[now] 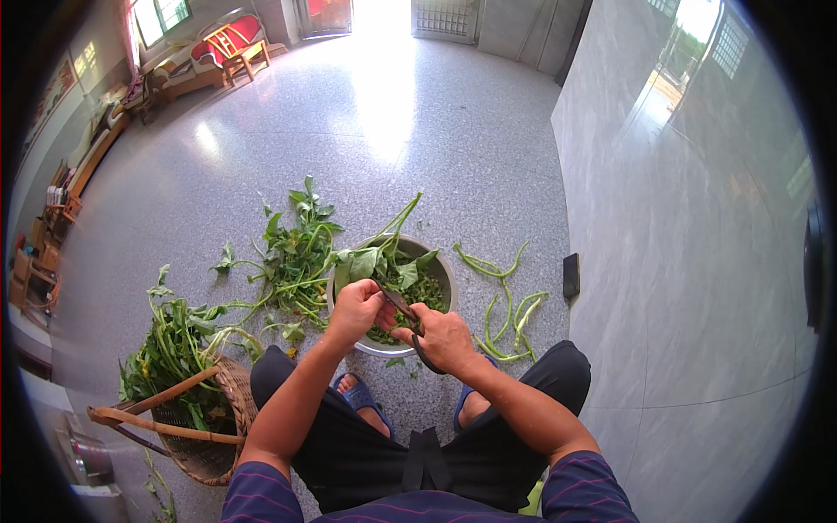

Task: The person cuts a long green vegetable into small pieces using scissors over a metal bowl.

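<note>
My left hand [357, 309] is closed on long green stems with leaves [362, 260], held over a round metal basin [443, 288] that contains chopped greens [423, 293]. My right hand [440, 340] grips a pair of dark scissors [403, 307], their blades lying at the stems beside my left fingers. Left of the basin, a heap of leafy vines [301, 248] spreads over the floor. A woven basket [228, 401] with a wooden handle, full of leafy vines [170, 357], stands by my left knee. Pale green stems [510, 327] lie right of the basin.
A grey tiled wall [671, 288] bounds the right side, with a dark flat object [571, 275] at its foot. A cushioned bench [205, 61] and wooden chair [237, 54] stand at the back left. Various items [48, 227] line the left wall. The doorway [384, 22] is ahead.
</note>
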Motion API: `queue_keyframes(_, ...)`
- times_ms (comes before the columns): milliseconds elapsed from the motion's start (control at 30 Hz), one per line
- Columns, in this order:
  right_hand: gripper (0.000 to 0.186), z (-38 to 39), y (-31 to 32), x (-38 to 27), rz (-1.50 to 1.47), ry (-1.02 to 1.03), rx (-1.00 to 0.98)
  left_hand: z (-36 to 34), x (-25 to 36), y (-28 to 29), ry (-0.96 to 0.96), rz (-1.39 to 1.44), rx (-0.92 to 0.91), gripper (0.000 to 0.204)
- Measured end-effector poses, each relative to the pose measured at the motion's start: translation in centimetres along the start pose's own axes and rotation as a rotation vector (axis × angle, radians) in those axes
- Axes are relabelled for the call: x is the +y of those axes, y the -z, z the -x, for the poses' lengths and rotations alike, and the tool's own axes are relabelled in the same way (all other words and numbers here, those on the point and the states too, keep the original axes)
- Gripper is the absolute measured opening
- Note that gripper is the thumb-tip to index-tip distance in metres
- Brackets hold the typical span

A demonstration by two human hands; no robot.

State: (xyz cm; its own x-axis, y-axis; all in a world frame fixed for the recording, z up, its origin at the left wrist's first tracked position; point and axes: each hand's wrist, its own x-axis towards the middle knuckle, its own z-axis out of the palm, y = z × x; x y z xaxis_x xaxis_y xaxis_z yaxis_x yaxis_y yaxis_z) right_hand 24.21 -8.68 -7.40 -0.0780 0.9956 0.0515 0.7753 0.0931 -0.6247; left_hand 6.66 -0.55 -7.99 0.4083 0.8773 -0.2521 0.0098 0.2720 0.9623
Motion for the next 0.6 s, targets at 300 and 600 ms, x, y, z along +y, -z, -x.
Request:
queue_keyframes(300, 0.050, -0.3, 0.1, 0.5, -0.310, -0.170, -0.097, 0.1, 0.2, 0.3, 0.037, 0.124, 0.014, 0.017)
queue_keyframes(600, 0.055, 0.1, -0.8, 0.5, 0.026, 0.024, 0.029, -0.4, -1.0, 0.7, -0.001, 0.055, -0.012, 0.013)
